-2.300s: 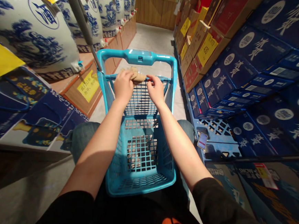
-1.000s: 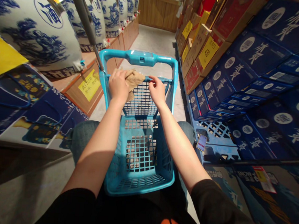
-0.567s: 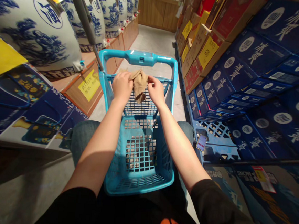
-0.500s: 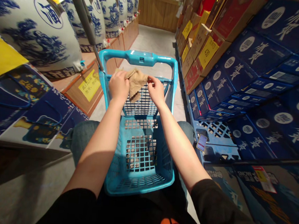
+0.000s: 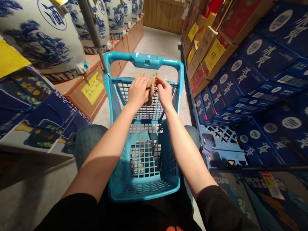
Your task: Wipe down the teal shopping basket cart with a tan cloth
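A crumpled tan cloth (image 5: 151, 88) is bunched between my two hands, over the top bar at the far end of a blue shopping basket (image 5: 118, 190). My left hand (image 5: 139, 90) is closed on the cloth from the left. From the right, the fingers of my right hand (image 5: 164, 91) are bent round the cloth's edge and pinch it; the fingertips are partly hidden. Beyond my hands rises the basket's blue handle (image 5: 147, 60). Through the basket's lattice floor the ground shows.
Large blue-and-white jars (image 5: 43, 32) line the left on wooden bases. Stacked blue boxes (image 5: 242, 78) and brown cartons (image 5: 201, 55) stand along the right. A phone (image 5: 207, 147) lies on a blue pallet (image 5: 225, 155). A grey pole (image 5: 90, 21) rises at the basket's far left.
My left hand has moved right, toward my right hand. The cloth, spread and hanging before, is now bunched up between them. The basket has barely shifted.
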Available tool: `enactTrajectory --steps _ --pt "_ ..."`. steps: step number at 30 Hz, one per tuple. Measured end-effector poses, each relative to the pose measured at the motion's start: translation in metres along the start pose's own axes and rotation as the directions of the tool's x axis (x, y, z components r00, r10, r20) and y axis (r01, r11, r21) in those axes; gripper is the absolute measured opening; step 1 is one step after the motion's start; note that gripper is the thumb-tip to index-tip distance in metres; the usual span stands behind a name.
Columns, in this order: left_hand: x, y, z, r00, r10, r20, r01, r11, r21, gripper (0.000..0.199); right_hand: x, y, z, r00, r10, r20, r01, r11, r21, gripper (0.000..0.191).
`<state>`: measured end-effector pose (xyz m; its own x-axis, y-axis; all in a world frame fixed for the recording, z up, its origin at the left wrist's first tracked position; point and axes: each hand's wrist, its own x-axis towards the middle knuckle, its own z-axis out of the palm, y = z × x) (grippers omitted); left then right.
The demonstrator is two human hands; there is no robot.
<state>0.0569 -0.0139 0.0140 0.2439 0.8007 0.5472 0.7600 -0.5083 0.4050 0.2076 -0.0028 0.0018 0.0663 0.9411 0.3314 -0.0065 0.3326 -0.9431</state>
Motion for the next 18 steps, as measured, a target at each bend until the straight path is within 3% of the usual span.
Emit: enactTrajectory --steps 4,9,12,15,18 --pt "0.001 0.001 -0.008 0.996 -0.080 -0.048 0.080 0.997 -0.013 0.045 -0.001 -0.009 0.003 0.995 0.100 -0.001 -0.098 0.982 0.160 0.026" --pt "-0.002 -0.002 -0.021 0.968 -0.168 -0.186 0.153 0.984 -0.094 0.045 -0.005 -0.015 0.004 0.991 0.130 0.010 -0.131 0.983 0.126 0.029" --pt "-0.001 -0.007 -0.027 0.927 -0.204 -0.316 0.159 0.974 -0.162 0.039 -0.011 -0.019 0.008 0.971 0.229 0.068 -0.235 0.968 0.093 0.027" --pt "0.000 -0.009 -0.027 0.902 -0.178 -0.394 0.112 0.976 -0.185 0.034 -0.015 -0.028 0.013 0.930 0.341 0.140 -0.360 0.922 0.145 0.023" --pt "0.000 -0.003 -0.020 0.949 -0.069 -0.308 0.018 0.986 -0.164 0.032 -0.015 -0.035 0.013 0.920 0.374 0.116 -0.391 0.867 0.308 0.017"
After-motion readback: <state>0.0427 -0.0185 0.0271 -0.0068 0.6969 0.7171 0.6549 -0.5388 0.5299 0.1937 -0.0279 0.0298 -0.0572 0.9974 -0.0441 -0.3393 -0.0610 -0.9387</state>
